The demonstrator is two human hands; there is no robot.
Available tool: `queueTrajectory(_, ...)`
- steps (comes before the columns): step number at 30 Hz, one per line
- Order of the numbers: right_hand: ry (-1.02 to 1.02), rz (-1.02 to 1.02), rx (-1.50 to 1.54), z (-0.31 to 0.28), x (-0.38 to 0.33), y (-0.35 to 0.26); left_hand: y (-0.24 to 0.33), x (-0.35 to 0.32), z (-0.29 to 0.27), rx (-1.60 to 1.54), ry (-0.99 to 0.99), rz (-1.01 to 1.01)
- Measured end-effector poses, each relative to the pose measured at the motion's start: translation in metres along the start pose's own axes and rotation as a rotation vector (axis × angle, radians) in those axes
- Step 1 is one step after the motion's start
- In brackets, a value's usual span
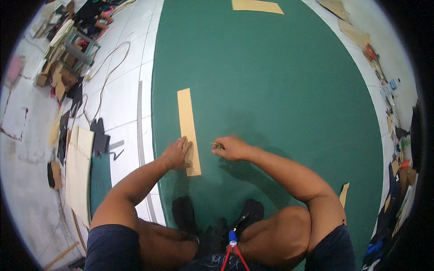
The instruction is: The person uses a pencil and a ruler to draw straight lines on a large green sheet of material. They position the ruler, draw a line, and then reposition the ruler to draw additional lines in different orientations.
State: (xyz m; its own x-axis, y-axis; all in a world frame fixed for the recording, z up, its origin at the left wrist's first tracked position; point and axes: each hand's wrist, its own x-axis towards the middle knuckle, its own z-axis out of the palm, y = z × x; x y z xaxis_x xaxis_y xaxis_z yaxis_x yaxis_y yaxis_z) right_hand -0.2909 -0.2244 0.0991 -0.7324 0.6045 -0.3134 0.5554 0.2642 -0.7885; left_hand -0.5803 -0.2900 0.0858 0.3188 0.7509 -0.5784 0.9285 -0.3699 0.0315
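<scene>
— Why is the left hand [177, 154] spread flat like that?

— It lies open, palm down, on the lower end of the long narrow tan cardboard strip [188, 128], fingers over its left edge. Pressing it that way looks meant to keep the strip from sliding on the big dark green sheet of material [280, 90] spread over the floor. It grips nothing; it only bears down.

— And the right hand [230, 147]?

— Closed around a thin pencil-like stick [215, 144], with the tip poking out toward the strip. The tip sits just beside the strip's right edge, near the lower end, low over the green sheet. Held that close to a straight edge, the strip seems to serve as a guide for a line, though I can't make out any mark.

— Where does the strip lie overall?

— Lengthwise away from the person, near the left border of the green sheet, just in front of the squatting person's knees and black shoes [184, 212].

— Anything else like it around?

— A wider tan cardboard piece [257, 6] lies at the far end of the green sheet, well apart. Pale flat boards [77, 171] rest on the white tiled floor [122, 95] to the left, beside a loose cable [108, 67].
</scene>
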Motion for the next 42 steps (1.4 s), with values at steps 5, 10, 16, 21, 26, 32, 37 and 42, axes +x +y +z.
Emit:
queueTrajectory(5, 0.094, 0.086, 0.053, -0.006, -0.006, 0.021, 0.019, 0.015, 0.018, -0.089, 0.05, -0.146)
queueTrajectory(10, 0.142, 0.154, -0.003, -0.006, -0.004, 0.043, 0.085, 0.04, -0.024, -0.212, -0.072, 0.001)
queueTrajectory(16, 0.116, 0.061, -0.093, 0.006, -0.008, 0.044, 0.065, 0.057, 0.019, 0.059, 0.259, 0.371)
queueTrajectory(21, 0.099, 0.134, -0.097, -0.004, -0.039, 0.052, 0.061, 0.056, -0.001, 0.208, 0.213, 0.301)
queueTrajectory(26, 0.205, 0.187, -0.147, -0.017, -0.051, 0.07, 0.093, 0.066, -0.022, -0.119, 0.048, -0.146)
queueTrajectory(32, 0.163, 0.171, -0.239, -0.014, -0.04, 0.059, 0.031, 0.089, -0.017, -0.287, -0.316, -0.063)
queueTrajectory(37, 0.102, 0.264, -0.268, -0.024, -0.065, 0.066, -0.034, 0.038, -0.097, -0.22, 0.067, -0.109)
queueTrajectory(42, 0.135, 0.263, -0.333, -0.027, -0.075, 0.059, -0.107, -0.011, -0.157, 0.089, 0.143, -0.272)
